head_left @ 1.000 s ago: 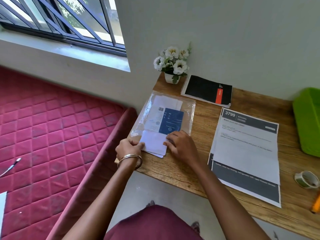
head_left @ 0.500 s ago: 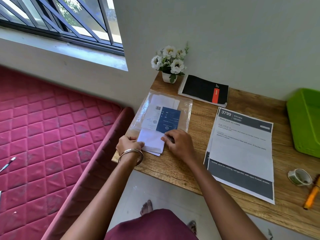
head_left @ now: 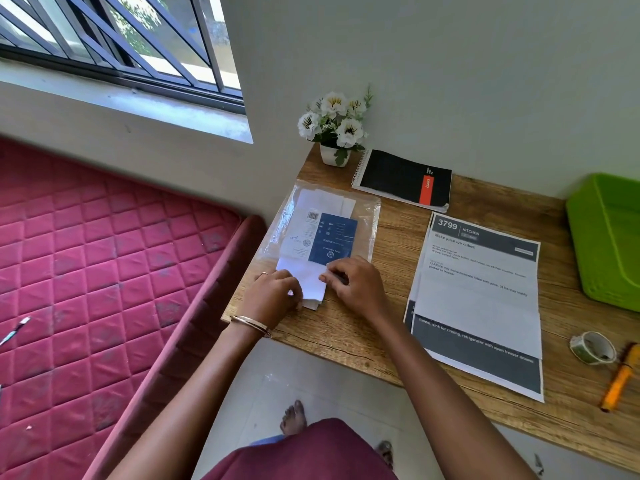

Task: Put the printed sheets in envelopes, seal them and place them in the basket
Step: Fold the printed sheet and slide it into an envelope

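A clear plastic packet of white envelopes (head_left: 322,233) with a blue label lies on the wooden desk's left end. White envelopes (head_left: 309,280) stick out of its near opening. My left hand (head_left: 273,297) pinches their left edge. My right hand (head_left: 356,284) rests on the packet's near right corner, fingertips on the envelopes. Printed sheets (head_left: 479,296) with dark bands lie stacked flat to the right. The green basket (head_left: 609,237) stands at the desk's far right, partly cut off.
A black spiral notebook (head_left: 403,178) and a small pot of white flowers (head_left: 334,128) sit at the back by the wall. A tape roll (head_left: 593,348) and an orange-handled tool (head_left: 621,377) lie at the right front. A red quilted mattress (head_left: 86,271) lies left of the desk.
Both hands stay at the packet's near opening; the left hand has shifted slightly right onto the protruding envelopes. The camera view has drifted a little.
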A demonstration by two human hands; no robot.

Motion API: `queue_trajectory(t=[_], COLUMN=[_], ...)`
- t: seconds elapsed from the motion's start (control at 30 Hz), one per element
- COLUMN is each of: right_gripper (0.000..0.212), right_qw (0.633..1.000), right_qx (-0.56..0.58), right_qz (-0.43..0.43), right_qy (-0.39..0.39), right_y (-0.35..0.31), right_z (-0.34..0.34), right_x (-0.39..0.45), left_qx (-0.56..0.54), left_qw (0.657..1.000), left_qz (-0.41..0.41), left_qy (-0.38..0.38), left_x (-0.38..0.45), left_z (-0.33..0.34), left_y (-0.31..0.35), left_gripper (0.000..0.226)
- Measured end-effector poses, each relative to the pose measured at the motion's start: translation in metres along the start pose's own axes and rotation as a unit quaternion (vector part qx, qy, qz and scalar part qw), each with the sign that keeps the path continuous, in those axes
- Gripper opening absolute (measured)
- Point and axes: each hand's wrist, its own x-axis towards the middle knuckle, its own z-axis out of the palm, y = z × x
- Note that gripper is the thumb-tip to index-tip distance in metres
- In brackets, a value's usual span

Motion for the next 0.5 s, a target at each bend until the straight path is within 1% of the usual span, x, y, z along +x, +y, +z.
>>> queue_trajectory(t=[0.13,0.23,0.27,0.3,0.37,0.4,0.43,0.5], right_gripper=[0.024,0.026,0.026,0.027,0.027,0.027,0.027,0.028], right_qw=[1.000,1.000,1.000,0.999,0.999,0.999,0.999,0.999], right_qx=[-0.002,0.002,0.004,0.005,0.008,0.008,0.007,0.004], right_qz=[-0.010,-0.014,-0.014,-0.017,-0.013,-0.008,-0.010,-0.010], right_qy=[-0.015,-0.023,-0.026,-0.028,-0.037,-0.043,-0.043,-0.047], right_y=[0.003,0.004,0.003,0.004,0.004,0.003,0.004,0.004], right_z=[0.001,0.000,-0.001,-0.001,-0.003,-0.004,-0.004,-0.005], right_x=[0.000,0.000,0.000,0.000,0.001,0.000,0.000,0.000], left_qx=[-0.045,-0.063,-0.069,-0.073,-0.064,-0.056,-0.050,-0.046], left_qw=[0.998,0.998,0.997,0.996,0.994,0.991,0.988,0.981], left_qz=[0.016,0.008,0.000,0.001,0.040,0.064,0.083,0.113], left_qy=[0.032,0.027,0.033,0.044,0.082,0.103,0.123,0.150], left_x=[-0.001,-0.002,-0.003,-0.006,-0.014,-0.017,-0.020,-0.021], left_z=[-0.017,-0.029,-0.032,-0.037,-0.051,-0.060,-0.071,-0.097], left_y=[-0.001,-0.003,-0.005,-0.006,-0.008,-0.008,-0.008,-0.006], left_gripper=[0.006,0.010,0.014,0.023,0.044,0.051,0.054,0.051])
